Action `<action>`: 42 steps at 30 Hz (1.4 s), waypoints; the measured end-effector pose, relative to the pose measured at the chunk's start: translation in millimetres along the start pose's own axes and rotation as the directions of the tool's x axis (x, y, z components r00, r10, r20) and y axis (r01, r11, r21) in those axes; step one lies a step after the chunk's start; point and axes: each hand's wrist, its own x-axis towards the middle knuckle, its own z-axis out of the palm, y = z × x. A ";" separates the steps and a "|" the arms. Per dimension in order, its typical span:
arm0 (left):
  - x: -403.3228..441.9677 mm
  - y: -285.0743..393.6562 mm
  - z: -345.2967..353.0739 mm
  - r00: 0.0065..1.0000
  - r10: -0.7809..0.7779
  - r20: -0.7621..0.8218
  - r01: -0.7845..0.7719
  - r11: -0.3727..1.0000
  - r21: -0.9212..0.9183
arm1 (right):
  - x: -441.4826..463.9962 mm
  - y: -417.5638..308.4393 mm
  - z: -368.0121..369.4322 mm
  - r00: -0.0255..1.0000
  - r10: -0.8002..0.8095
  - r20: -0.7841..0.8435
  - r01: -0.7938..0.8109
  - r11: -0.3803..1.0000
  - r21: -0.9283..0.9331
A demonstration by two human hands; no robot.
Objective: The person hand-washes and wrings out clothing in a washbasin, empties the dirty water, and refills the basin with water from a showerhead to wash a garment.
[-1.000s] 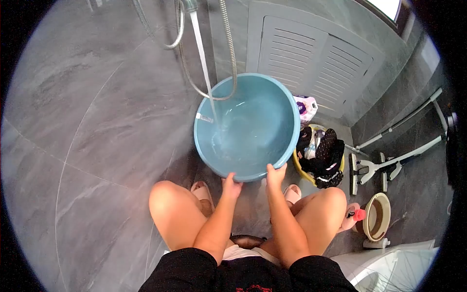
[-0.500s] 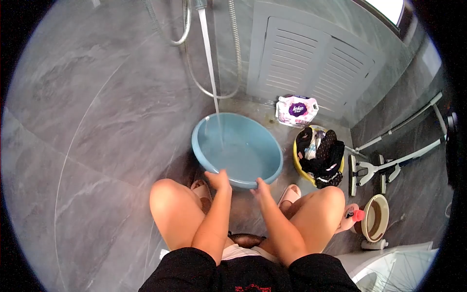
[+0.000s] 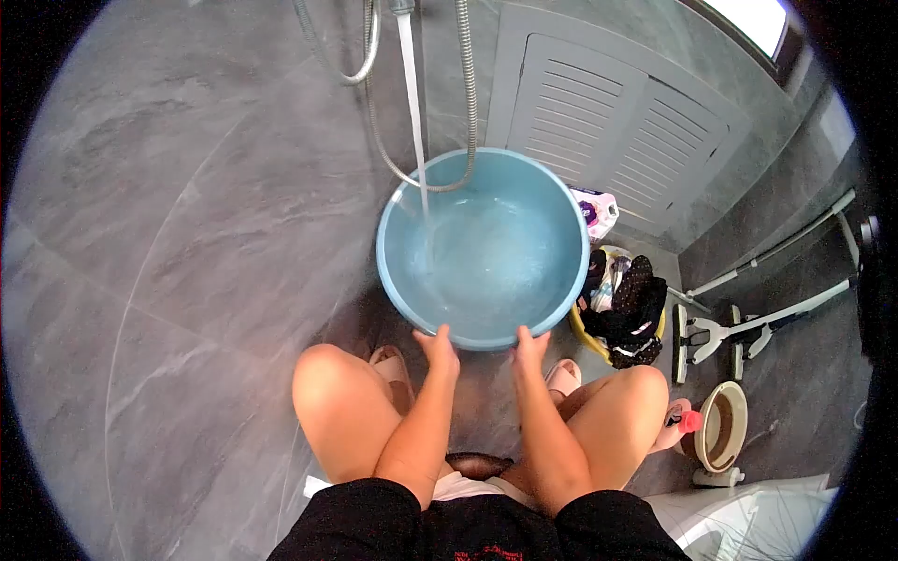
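Both my hands grip the near rim of a large light-blue basin [image 3: 575, 290]. My left hand [image 3: 438, 348] is closed on the rim at the left, thumb on top and fingers underneath, partly hidden. A little to the right, my right hand [image 3: 530, 350] holds the same rim in the same way. A stream of water [image 3: 412, 93] falls from the spout [image 3: 401, 6] into the left part of the basin, where shallow water shows. A metal shower hose [image 3: 470, 93] hangs in a loop over the basin's far side.
Right of the basin stands a yellow basket [image 3: 589, 338] of dark clothes [image 3: 629, 304], with a pink-and-white package [image 3: 599, 213] behind it. Farther right are a long-handled floor tool [image 3: 716, 335], a beige bucket [image 3: 739, 421] and a red-capped bottle [image 3: 689, 423].
The basin's far side has risen and moved towards the wall, now covering part of the package. My right hand has shifted right along the rim, with both hands still gripping.
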 end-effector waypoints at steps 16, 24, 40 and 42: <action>-90.2 -93.7 -21.6 0.473 -0.776 0.418 0.844 0.263 -0.468 | -56.8 -124.9 47.9 0.658 -0.383 0.648 0.751 0.279 -0.598; -38.4 -136.7 -41.3 0.356 -0.331 0.874 0.611 0.790 0.050 | -86.7 -132.3 59.9 0.467 -0.442 0.766 0.879 0.143 -0.454; -20.4 -17.7 -9.2 0.654 -0.703 0.279 0.737 0.676 -0.026 | -72.0 -120.2 47.8 0.690 -0.646 0.326 0.688 0.445 -0.573; -14.7 2.4 -3.3 0.779 -0.602 0.176 0.615 0.788 -0.028 | -58.1 -99.2 41.7 0.796 -0.596 0.102 0.533 0.612 -0.584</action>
